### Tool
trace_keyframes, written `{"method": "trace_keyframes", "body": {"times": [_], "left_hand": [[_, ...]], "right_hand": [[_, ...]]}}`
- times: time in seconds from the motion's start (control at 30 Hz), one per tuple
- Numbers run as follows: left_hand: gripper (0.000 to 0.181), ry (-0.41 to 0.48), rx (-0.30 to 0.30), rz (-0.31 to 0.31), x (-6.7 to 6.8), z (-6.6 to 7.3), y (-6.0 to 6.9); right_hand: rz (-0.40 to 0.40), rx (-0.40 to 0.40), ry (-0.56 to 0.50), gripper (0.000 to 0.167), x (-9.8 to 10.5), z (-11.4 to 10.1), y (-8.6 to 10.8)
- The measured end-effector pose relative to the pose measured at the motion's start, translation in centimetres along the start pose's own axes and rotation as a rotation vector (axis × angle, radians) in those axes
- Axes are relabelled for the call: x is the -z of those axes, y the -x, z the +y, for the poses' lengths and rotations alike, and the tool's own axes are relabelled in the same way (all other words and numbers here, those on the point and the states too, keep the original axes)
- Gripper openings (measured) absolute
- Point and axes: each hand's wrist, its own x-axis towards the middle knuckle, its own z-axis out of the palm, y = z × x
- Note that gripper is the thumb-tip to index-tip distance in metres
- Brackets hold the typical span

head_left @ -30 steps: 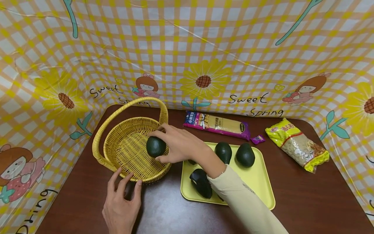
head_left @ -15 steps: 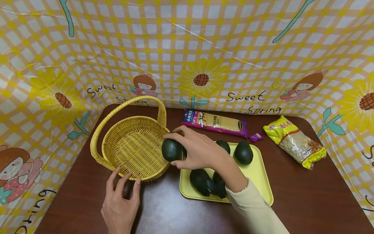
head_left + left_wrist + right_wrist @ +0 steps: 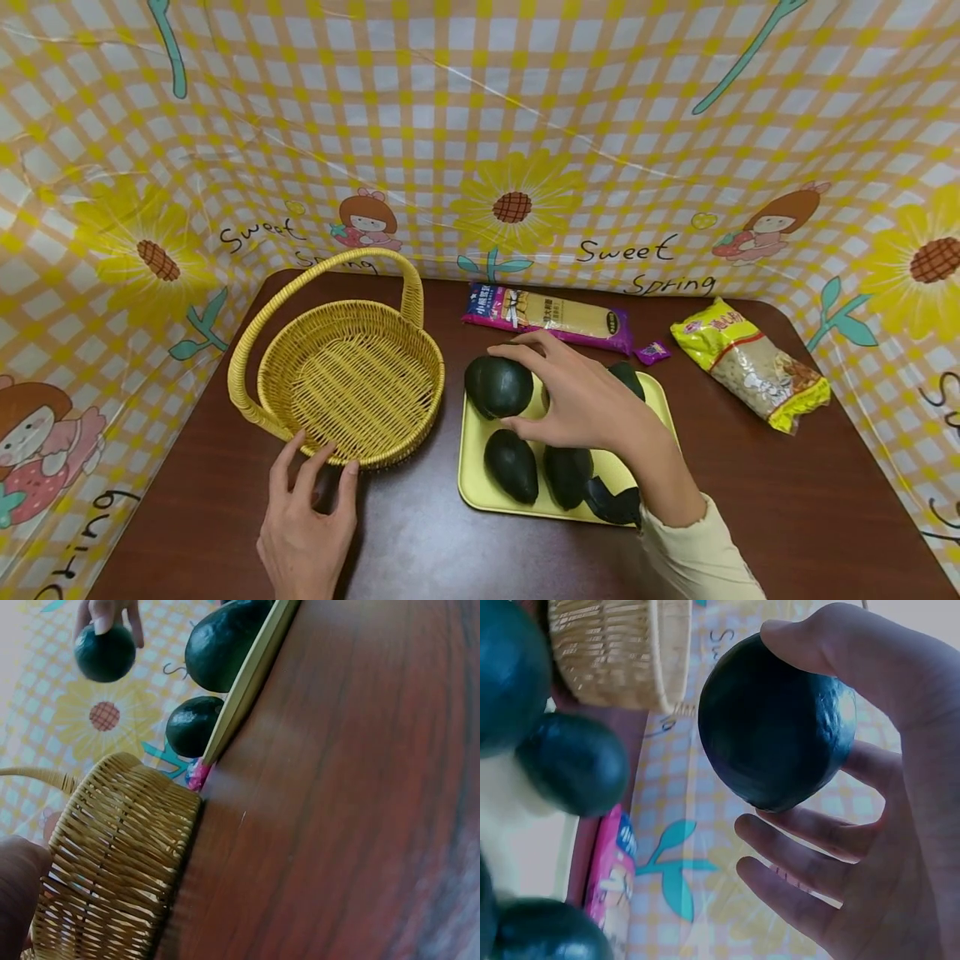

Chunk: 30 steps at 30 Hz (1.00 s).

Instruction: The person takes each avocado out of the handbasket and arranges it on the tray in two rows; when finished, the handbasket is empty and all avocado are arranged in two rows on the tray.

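Note:
My right hand [image 3: 577,396] grips a dark green avocado [image 3: 498,387] between thumb and fingers, above the left part of the yellow tray [image 3: 468,487]. In the right wrist view the avocado [image 3: 776,724] is at the thumb and nearest fingers; the other fingers stand apart. More avocados lie on the tray, including a front-left avocado [image 3: 512,467] and the avocado [image 3: 567,471] beside it; others are partly hidden behind my hand. My left hand [image 3: 307,525] rests its fingertips on the front rim of the yellow wicker basket [image 3: 360,392], whose inside shows no contents.
Behind the tray lies a purple noodle packet [image 3: 551,315], with a small purple wrapper [image 3: 652,353] beside it. A yellow bag [image 3: 750,362] lies at the back right. The basket's tall handle [image 3: 322,271] arches over its left and back. A patterned cloth [image 3: 510,100] walls the table.
My right hand has carried the avocado from inside the basket to the right, over its rim, to above the tray. My left hand has stayed at the basket's front rim.

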Motion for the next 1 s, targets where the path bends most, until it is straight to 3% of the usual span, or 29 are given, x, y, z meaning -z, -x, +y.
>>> {"method": "trace_keyframes", "body": {"times": [0.4,1.0], "left_hand": [[0.033,0.002,0.003,0.012,0.0,-0.2,0.1],[0.033,0.007,0.016,0.005,0.1,0.2,0.1]], "right_hand": [[0.07,-0.003,0.046,0.082,-0.1,2.5,3.1],[0.067,-0.119,0.068,0.081,0.1,5.1,7.0]]}}
